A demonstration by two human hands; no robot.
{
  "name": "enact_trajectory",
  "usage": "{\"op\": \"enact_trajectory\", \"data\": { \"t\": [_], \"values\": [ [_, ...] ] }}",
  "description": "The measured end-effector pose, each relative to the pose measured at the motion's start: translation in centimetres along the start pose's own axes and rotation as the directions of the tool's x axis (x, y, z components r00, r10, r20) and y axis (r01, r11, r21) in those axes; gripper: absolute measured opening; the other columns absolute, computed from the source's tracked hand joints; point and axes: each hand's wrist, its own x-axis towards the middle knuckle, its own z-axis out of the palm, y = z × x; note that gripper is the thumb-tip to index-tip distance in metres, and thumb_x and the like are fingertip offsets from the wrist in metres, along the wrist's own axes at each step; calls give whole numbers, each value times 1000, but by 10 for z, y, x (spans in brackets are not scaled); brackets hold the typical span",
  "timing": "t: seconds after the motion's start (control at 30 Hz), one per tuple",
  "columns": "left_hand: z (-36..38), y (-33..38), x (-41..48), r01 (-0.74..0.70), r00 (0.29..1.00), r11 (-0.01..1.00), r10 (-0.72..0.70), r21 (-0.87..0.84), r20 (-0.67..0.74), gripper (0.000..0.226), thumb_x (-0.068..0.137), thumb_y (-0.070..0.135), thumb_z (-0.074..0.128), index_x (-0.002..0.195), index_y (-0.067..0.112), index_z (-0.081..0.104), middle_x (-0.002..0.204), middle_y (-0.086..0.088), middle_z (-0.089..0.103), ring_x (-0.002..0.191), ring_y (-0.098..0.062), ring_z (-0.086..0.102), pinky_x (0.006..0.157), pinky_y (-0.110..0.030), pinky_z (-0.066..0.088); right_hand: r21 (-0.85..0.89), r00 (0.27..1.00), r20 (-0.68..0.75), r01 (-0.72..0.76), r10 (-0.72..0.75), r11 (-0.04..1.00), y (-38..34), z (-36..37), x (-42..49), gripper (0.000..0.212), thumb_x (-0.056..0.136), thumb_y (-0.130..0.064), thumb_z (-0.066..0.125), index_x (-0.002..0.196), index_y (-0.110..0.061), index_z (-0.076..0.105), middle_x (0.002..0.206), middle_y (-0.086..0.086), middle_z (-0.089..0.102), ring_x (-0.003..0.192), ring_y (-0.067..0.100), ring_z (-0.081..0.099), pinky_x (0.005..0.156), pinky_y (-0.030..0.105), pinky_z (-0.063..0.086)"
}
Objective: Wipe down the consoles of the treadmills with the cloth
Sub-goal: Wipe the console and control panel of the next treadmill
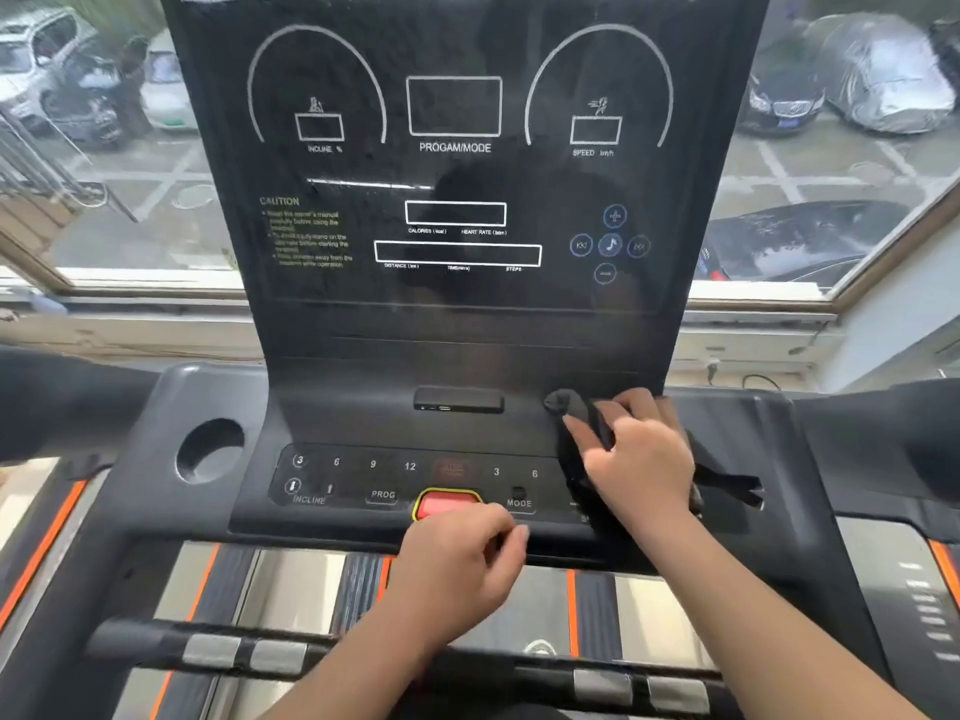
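The right hand lay on the black cloth and pressed it against the lower right part of the treadmill console, on the button panel. Its thumb was spread to the side and its fingers were only lightly bent over the fabric. One end of the cloth stuck out beyond the thumb, and another end lay to the right of the wrist. The left hand held nothing. Its fingers were loosely curled (the tips were partly hidden), and it was at the front edge of the console, just below the red button. A round cup holder was on the left side.
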Motion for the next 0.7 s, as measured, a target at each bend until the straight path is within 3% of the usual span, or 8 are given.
{"op": "enact_trajectory", "data": {
  "t": [0.1, 0.2, 0.33, 0.4, 0.5, 0.6, 0.7],
  "values": [
    [3, 0, 2, -24, 1000, 1000, 24, 9, -15, 26, 95, 44, 58, 77, 26, 62, 63, 9, 58, 61, -12, 55, 51, -30, 43, -41, 998, 65, 20, -18, 999, -10, -1, -11, 35, 92, -51, 67, 98, -19, 79, 101, 3, 67, 96, 34, 61, 76, 39, 51],
    [3, -1, -6, -83, 997, 997, 83, -8, 0, 27, 95, 43, 60, 74, 26, 60, 62, 10, 57, 58, -12, 53, 49, -28, 41, -51, 989, 128, 84, -77, 995, -15, -5, -31, 32, 91, -50, 63, 85, -21, 75, 92, 2, 66, 86, 31, 61, 70, 39, 50],
    [6, -15, -30, -70, 988, 997, 72, -23, 134, 29, 95, 50, 54, 78, 27, 61, 65, 10, 60, 62, -12, 56, 54, -29, 45, -65, 978, 139, 167, -157, 984, -13, -7, -46, 33, 92, -53, 61, 80, -24, 70, 84, -1, 57, 80, 28, 56, 63, 36, 44],
    [7, -21, -36, -49, 977, 999, 50, -8, 208, 34, 96, 54, 45, 86, 27, 63, 75, 9, 66, 73, -14, 60, 61, -28, 40, -58, 990, 140, 32, -24, 998, -16, -4, -31, 35, 95, -53, 61, 101, -23, 77, 103, 4, 64, 97, 31, 59, 75, 40, 49],
    [8, -28, -44, 18, 943, 1000, -12, -14, 332, 36, 99, 54, 40, 94, 26, 62, 89, 6, 69, 84, -13, 61, 67, -26, 34, -104, 970, 135, -189, 202, 976, -30, -1, -17, 50, 98, -60, 52, 127, -24, 71, 127, 7, 63, 118, 33, 55, 94, 45, 50],
    [15, -31, -56, 59, 907, 998, -68, 35, 415, 34, 99, 52, 40, 94, 25, 59, 98, 4, 69, 93, -19, 63, 74, -33, 42, -128, 979, 115, -151, 166, 980, -45, 2, -29, 45, 98, -57, 51, 121, -25, 72, 119, 7, 65, 110, 33, 57, 88, 43, 48],
    [26, -34, -65, 39, 909, 996, -70, 84, 411, 34, 99, 52, 40, 96, 25, 61, 100, 5, 67, 94, -19, 63, 76, -34, 43, -126, 991, 123, -33, 49, 991, -58, 5, -55, 34, 95, -54, 55, 98, -25, 72, 95, 2, 60, 91, 31, 57, 72, 40, 47]
  ]
}}
